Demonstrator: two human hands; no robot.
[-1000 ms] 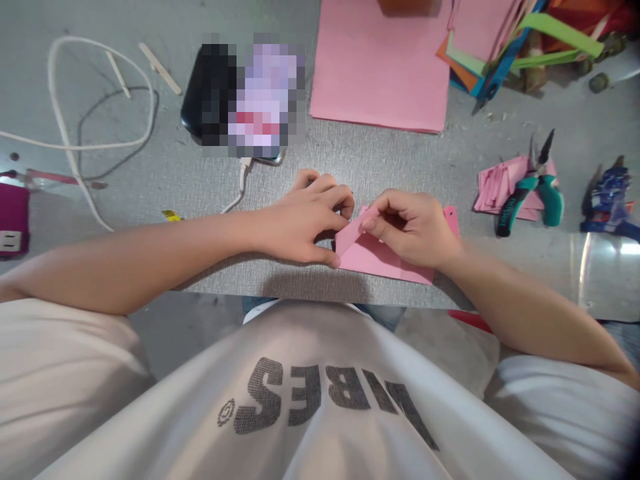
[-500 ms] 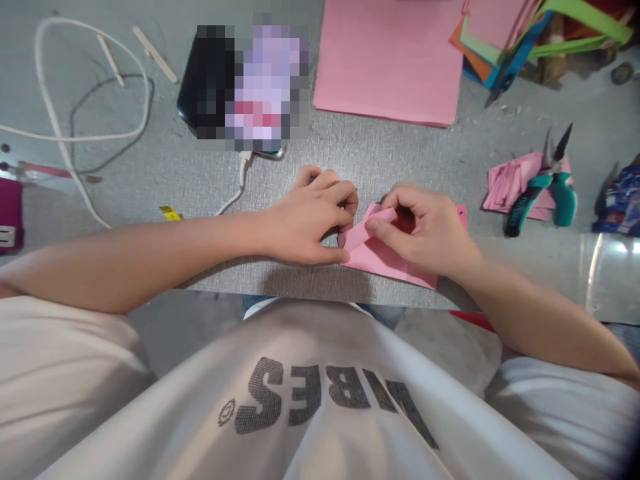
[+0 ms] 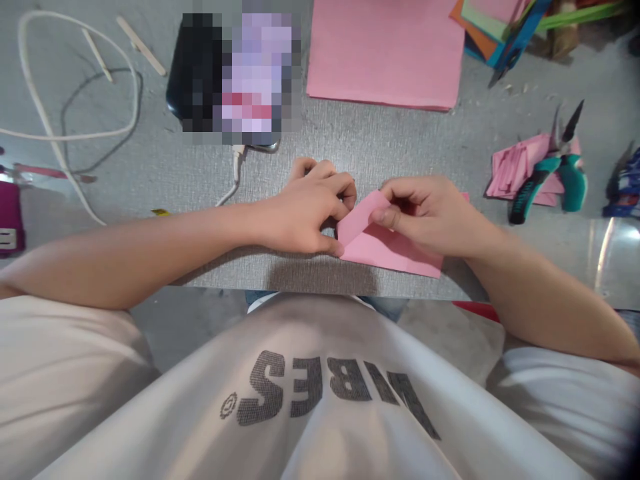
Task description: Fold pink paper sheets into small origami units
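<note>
A sheet of pink paper [image 3: 400,257] lies near the table's front edge, its left part folded up into a raised flap. My right hand [image 3: 435,213] pinches the top of that flap between thumb and fingers and covers much of the sheet's right side. At the left edge of the sheet is my left hand [image 3: 320,210], its fingers curled, with the thumb and forefinger at the fold holding the paper in place. The undersides of the fingers are hidden.
Behind my hands lies a stack of pink paper [image 3: 385,53]. To the right, pliers [image 3: 550,167] rest on small pink paper pieces [image 3: 515,167]. A blurred phone [image 3: 255,73], a black case [image 3: 195,73], a white cable [image 3: 135,100] and wooden sticks [image 3: 143,47] are at the left.
My right hand has raised the flap, which now shows wider and more upright. The left hand keeps its place on the paper's edge. The whole view has shifted slightly.
</note>
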